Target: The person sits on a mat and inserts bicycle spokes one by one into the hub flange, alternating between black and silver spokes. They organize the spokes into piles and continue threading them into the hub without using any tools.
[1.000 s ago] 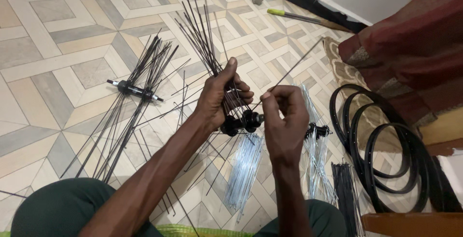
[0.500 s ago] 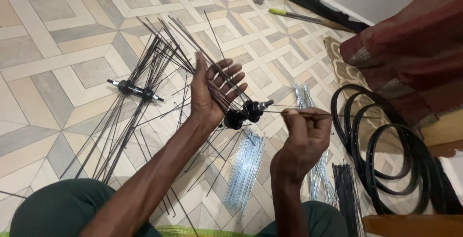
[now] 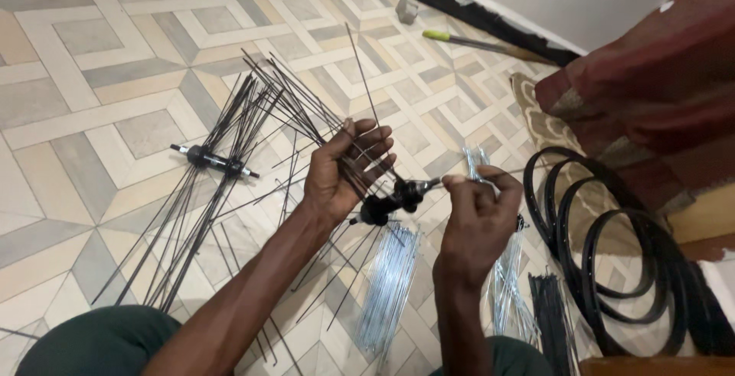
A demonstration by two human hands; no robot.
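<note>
— Patterned floor tiles [image 3: 115, 123] all round; where's the work at?

— Centre of it is the hub [image 3: 394, 198], held up between both hands. Left hand [image 3: 341, 173] is half-open, fingers spread, cradling the hub's fan of black spokes [image 3: 306, 119]. Right hand [image 3: 478, 207], just right of the hub, is closed, pinching one spoke at the hub's flange.

— How far along?

— I'd judge partway: many spokes sit in this hub already. A second hub [image 3: 210, 161], well left, lies fully spoked. Below the held hub, silver spokes [image 3: 387, 284] lie loose; far right, black rims [image 3: 612, 246] wait bare.

— Any containers?

— None visible; everything lies on the floor.
</note>
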